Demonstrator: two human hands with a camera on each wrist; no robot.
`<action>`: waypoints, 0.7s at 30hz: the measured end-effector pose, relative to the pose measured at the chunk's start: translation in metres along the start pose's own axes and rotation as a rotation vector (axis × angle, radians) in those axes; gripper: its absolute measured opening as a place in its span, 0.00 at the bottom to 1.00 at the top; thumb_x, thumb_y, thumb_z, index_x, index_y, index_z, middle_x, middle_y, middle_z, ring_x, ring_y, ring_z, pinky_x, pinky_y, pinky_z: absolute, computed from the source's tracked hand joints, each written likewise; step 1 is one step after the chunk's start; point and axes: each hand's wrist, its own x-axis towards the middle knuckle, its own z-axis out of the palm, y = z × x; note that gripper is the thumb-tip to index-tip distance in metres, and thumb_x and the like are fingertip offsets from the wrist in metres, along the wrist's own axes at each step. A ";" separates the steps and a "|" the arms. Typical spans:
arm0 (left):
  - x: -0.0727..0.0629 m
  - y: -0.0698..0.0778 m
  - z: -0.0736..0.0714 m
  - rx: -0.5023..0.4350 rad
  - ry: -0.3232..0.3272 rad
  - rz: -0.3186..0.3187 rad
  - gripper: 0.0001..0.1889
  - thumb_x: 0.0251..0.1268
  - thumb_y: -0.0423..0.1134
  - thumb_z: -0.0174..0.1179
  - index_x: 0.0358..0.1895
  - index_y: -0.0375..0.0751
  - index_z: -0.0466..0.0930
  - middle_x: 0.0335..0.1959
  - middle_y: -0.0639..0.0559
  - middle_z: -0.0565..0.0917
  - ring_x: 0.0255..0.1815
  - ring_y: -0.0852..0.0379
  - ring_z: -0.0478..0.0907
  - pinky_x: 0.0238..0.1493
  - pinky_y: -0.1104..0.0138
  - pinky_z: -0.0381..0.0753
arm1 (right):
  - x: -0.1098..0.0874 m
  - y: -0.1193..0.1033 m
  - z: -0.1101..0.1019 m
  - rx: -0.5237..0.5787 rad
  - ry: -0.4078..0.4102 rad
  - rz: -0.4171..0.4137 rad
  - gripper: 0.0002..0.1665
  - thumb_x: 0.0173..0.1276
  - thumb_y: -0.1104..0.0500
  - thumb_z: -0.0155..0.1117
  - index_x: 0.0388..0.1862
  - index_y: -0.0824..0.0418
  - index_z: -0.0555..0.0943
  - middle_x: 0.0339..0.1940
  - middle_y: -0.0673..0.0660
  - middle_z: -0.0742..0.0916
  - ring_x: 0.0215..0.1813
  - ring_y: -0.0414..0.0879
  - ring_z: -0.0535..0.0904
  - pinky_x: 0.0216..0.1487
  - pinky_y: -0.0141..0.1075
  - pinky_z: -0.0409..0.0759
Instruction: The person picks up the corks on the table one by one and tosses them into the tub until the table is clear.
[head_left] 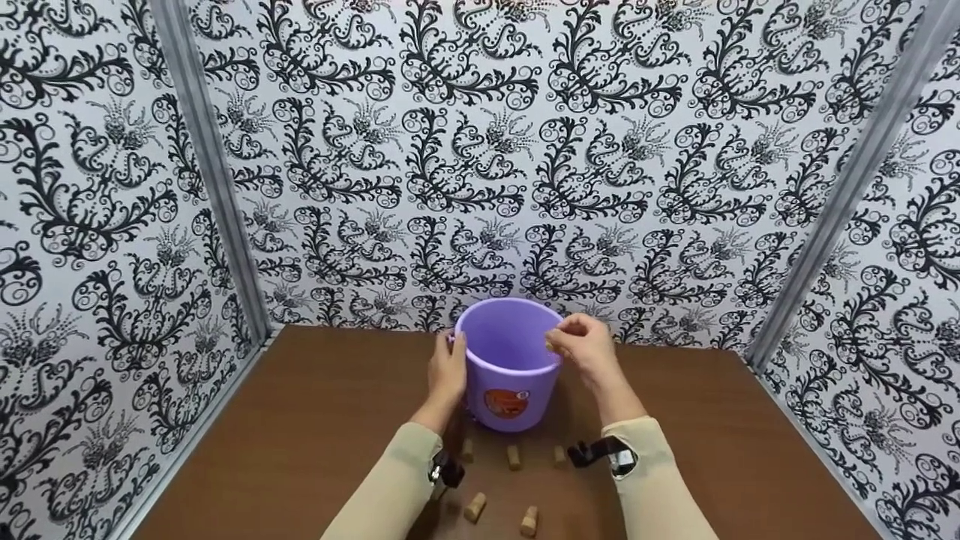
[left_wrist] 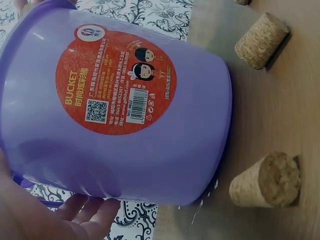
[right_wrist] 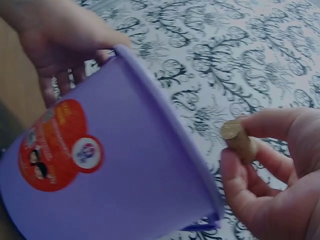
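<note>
The right hand [head_left: 592,349] pinches a cork [right_wrist: 241,145] between thumb and fingers, the gap just as wide as the cork itself. The left hand [head_left: 448,369] holds the bucket [head_left: 480,386] at its left edge, thumb by the rim and fingers down the outer side; part of that hold is hidden, so its firmness is hard to judge.

Around everything stand white walls [head_left: 465,187] with black scrollwork, grey strips [head_left: 217,172] running along the corners. Before them lies the brown table [head_left: 330,405]. Cream sleeves [head_left: 390,480] cover both forearms. The purple bucket stands upright near the table's far edge, a round orange-red label [head_left: 502,403] facing the person. The pinched cork is by the bucket's right rim, apart from it. Smallest are five loose corks [head_left: 514,457] on the table: three just before the bucket, two nearer the person.
</note>
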 end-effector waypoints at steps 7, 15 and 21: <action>-0.002 0.002 -0.002 -0.023 -0.016 -0.002 0.21 0.84 0.52 0.50 0.66 0.44 0.77 0.62 0.35 0.86 0.62 0.34 0.83 0.66 0.42 0.79 | 0.010 0.012 0.019 0.021 0.143 -0.080 0.08 0.62 0.76 0.71 0.36 0.69 0.81 0.30 0.55 0.86 0.29 0.42 0.87 0.39 0.32 0.90; -0.002 0.003 -0.001 -0.015 -0.014 -0.010 0.21 0.84 0.52 0.50 0.66 0.44 0.76 0.62 0.34 0.86 0.61 0.34 0.83 0.66 0.43 0.79 | 0.022 0.005 0.028 -0.221 0.198 0.014 0.10 0.60 0.69 0.76 0.37 0.65 0.83 0.38 0.59 0.89 0.32 0.42 0.89 0.42 0.34 0.91; 0.000 0.004 -0.001 -0.014 -0.020 -0.003 0.21 0.84 0.51 0.50 0.66 0.42 0.76 0.62 0.34 0.86 0.62 0.34 0.83 0.66 0.43 0.79 | 0.024 0.002 0.028 -0.328 0.165 0.026 0.10 0.60 0.65 0.78 0.37 0.63 0.83 0.38 0.60 0.92 0.30 0.41 0.89 0.42 0.36 0.91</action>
